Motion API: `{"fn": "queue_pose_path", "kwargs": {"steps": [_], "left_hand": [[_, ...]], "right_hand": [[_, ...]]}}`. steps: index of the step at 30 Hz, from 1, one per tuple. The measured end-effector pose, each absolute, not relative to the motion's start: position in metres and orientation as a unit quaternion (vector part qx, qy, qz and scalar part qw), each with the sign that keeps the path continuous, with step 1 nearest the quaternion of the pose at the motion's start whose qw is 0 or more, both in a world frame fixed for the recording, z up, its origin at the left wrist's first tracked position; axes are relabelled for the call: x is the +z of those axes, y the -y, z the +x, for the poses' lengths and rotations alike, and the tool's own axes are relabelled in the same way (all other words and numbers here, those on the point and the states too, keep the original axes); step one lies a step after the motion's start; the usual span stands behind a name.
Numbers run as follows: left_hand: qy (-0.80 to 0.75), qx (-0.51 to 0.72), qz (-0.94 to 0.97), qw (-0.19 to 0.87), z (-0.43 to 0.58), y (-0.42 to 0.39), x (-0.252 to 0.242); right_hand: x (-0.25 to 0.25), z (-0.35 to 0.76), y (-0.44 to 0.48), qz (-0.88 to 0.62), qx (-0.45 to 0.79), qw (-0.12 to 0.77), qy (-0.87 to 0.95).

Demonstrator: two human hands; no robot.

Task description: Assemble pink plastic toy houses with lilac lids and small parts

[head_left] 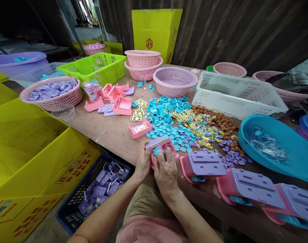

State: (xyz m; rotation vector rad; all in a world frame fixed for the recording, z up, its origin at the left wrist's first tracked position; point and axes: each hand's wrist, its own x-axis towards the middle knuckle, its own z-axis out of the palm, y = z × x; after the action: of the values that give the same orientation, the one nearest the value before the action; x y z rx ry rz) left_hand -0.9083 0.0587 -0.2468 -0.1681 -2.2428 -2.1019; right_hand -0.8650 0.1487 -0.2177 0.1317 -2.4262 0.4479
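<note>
At the table's near edge, my left hand (143, 161) grips the left side of a pink and purple toy case (169, 144) with a printed strip along its top. My right hand (166, 168) is closed over the front of the case, its fingers on a light blue piece (157, 151). Part of the case is hidden under both hands. Just beyond it lies a pile of small blue parts (166, 118). A shallow pink tray (140, 128) with a printed card sits behind my left hand. Right of my right hand stands a pink case with a purple lid (206, 163).
More purple-lidded cases (256, 187) line the near edge at the right. Around the pile stand a blue basin (277, 148), a white basket (237, 92), pink baskets (174, 82) and a green crate (93, 69). Lower left are a yellow carton (37, 152) and a dark blue crate (73, 206).
</note>
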Motion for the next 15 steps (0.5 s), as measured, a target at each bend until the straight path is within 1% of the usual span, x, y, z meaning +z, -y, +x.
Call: {"fn": "queue_pose_path", "kwargs": {"steps": [8,15], "left_hand": [[0.744,-0.666,-0.046,0.026,-0.907,-0.059,-0.241],[0.746,-0.665,-0.036,0.021,-0.905,-0.06,-0.237]], "right_hand": [[-0.208,-0.865,-0.156,0.094,0.157,0.305,0.935],[-0.209,-0.866,-0.15,0.073,0.129,0.327,0.933]]}}
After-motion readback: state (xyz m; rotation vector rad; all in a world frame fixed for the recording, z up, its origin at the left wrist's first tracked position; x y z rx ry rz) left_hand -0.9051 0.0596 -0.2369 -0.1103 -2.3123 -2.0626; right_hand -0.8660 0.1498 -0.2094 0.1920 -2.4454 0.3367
